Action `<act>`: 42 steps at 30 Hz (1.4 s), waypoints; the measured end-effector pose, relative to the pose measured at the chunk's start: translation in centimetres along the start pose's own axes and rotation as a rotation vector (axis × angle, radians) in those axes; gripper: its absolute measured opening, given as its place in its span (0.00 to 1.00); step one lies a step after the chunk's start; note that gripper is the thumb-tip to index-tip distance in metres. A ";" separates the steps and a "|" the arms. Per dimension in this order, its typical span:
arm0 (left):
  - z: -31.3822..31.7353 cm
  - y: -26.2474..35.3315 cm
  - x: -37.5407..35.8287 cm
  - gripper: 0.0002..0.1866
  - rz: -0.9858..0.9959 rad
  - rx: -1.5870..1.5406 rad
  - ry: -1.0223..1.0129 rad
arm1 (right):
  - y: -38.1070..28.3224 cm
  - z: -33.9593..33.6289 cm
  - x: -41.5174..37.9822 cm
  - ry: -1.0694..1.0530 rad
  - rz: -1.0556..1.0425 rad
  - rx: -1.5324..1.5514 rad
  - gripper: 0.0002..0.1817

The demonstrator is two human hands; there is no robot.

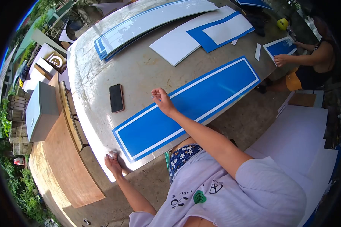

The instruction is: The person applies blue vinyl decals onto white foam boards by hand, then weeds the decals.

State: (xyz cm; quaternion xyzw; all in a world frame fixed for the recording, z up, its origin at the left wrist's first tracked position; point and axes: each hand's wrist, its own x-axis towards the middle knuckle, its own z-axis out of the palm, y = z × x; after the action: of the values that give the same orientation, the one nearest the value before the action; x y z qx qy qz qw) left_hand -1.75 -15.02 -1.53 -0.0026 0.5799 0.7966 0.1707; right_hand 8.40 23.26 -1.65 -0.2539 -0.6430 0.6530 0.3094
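Note:
A long blue panel with a white border line [216, 89] lies flat along the near side of the table. Above its upper edge, left of the middle, is my right hand [163, 103], with the fingers bent together; whatever may be between them is too small to make out. My left hand [113, 165] is at the table's near left edge, beside the panel's left end. Its fingers are closed around a small crumpled, whitish wad [113, 154]. A dark-screened phone [116, 98] rests on the table to the left, apart from both hands.
Stacked white and blue panels [151, 28] lie across the table's far side, beside a white board [174, 49] and a blue-framed piece [225, 32]. At right, another person [322, 56] handles a small blue panel [280, 47]. White sheets [291, 140] lean below; plywood [70, 170] is left.

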 end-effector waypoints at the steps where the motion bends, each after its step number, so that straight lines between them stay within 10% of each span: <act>1: -0.1 -0.3 0.0 0.10 0.036 0.043 0.007 | -0.5 -1.6 -1.3 -0.005 0.005 -0.003 0.11; 5: 4.4 0.5 -2.0 0.12 0.007 0.168 0.014 | -2.0 -7.7 -7.6 -0.121 0.056 0.051 0.09; 14: 22.7 -1.7 -11.3 0.14 -0.138 0.293 -0.793 | -3.8 -17.4 -18.7 -0.299 0.235 0.237 0.12; 20: 30.6 -6.0 -18.1 0.18 -0.467 0.101 -1.031 | -5.1 -19.2 -22.4 0.126 0.148 0.215 0.21; 31: 31.0 -10.8 -21.2 0.18 -0.957 0.165 -1.140 | -5.0 -23.1 -29.0 0.220 0.324 0.137 0.20; 39: 30.7 -12.3 -20.6 0.16 -0.954 0.222 -1.088 | -3.1 -21.2 -27.2 0.248 0.309 0.217 0.26; 42: 30.5 -13.1 -20.1 0.16 -0.904 0.247 -1.176 | -4.3 -21.3 -27.8 0.144 0.652 0.343 0.34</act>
State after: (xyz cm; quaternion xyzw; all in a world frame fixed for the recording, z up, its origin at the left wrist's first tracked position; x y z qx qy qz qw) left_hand 26.67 11.30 0.45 0.2045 0.4207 0.4480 0.7619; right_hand 43.14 17.43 -0.10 -0.4353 -0.3862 0.7958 0.1676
